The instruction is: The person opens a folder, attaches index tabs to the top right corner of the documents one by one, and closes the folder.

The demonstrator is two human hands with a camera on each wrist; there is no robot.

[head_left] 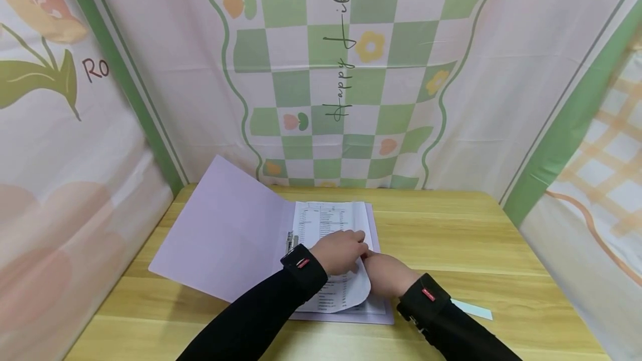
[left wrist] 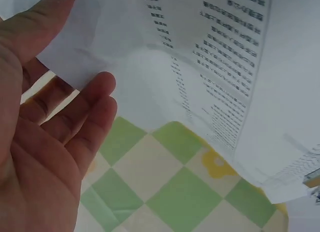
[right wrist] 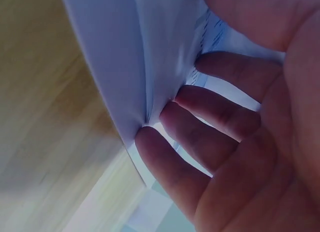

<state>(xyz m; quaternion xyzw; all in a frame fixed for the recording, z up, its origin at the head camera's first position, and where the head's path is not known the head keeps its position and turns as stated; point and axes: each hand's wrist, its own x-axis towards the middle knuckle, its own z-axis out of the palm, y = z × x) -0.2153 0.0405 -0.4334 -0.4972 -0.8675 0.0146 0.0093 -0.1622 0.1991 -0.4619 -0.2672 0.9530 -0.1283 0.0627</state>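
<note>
A lilac folder (head_left: 220, 233) lies spread on the table, its cover raised at the left. Inside is a stack of printed sheets (head_left: 313, 230) beside a metal clip (head_left: 292, 241). My left hand (head_left: 341, 252) pinches the right edge of the top sheet, whose lower part curls up; in the left wrist view the printed sheet (left wrist: 225, 67) bows away from the thumb. Against the right edge of the papers rests my right hand (head_left: 388, 274), next to the left. Its spread fingers (right wrist: 215, 117) touch the page edges with their tips in the right wrist view.
A pale strip (head_left: 471, 309) lies on the wooden table (head_left: 441, 227) by the right sleeve. Behind the table hangs a patterned cloth (head_left: 371, 88), with more cloth along both sides. Black sleeves (head_left: 251, 311) cover both forearms.
</note>
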